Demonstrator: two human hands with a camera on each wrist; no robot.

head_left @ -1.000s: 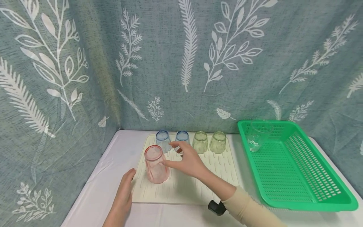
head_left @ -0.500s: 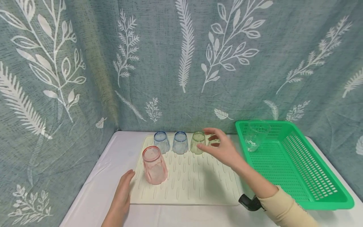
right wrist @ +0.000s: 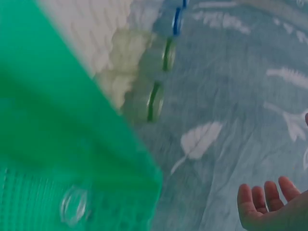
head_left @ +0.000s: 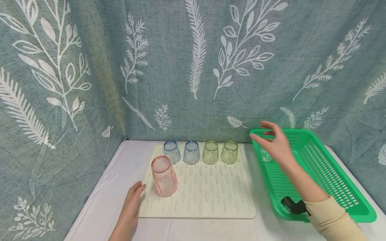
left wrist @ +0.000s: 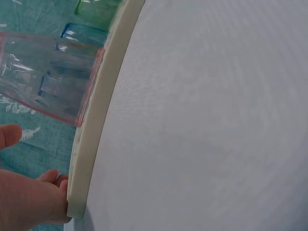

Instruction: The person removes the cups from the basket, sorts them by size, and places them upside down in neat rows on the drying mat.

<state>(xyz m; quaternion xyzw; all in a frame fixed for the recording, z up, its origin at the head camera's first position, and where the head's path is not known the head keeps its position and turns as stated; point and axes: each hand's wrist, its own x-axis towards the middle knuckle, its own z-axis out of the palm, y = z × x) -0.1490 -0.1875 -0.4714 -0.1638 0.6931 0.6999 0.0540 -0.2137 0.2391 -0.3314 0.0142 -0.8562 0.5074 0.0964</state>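
Note:
My right hand (head_left: pixel 275 147) is above the far left of the green basket (head_left: pixel 272 187), thumb and fingers spread and curved around nothing. Partly hidden behind it, a clear glass (head_left: pixel 266 155) stands in the basket. The right wrist view shows that hand (right wrist: pixel 269 207) holding nothing. My left hand (head_left: pixel 131 204) lies at the left edge of the cream drying mat (head_left: pixel 211 190), fingers relaxed; in the left wrist view it (left wrist: pixel 33 197) appears to touch the mat's edge. Beside it, a tall pink glass with a red rim (head_left: pixel 165 180) stands upside down on the mat.
Along the mat's back edge, two blue glasses (head_left: pixel 191 154) and two green glasses (head_left: pixel 230 154) stand upside down in a row. A leaf-patterned curtain (head_left: pixel 181 67) hangs behind the white-covered table (head_left: pixel 111 180).
My right hand has left the pink glass and crossed rightward over the back row to the basket's far left. The pink glass stays on the mat; the left hand has barely moved.

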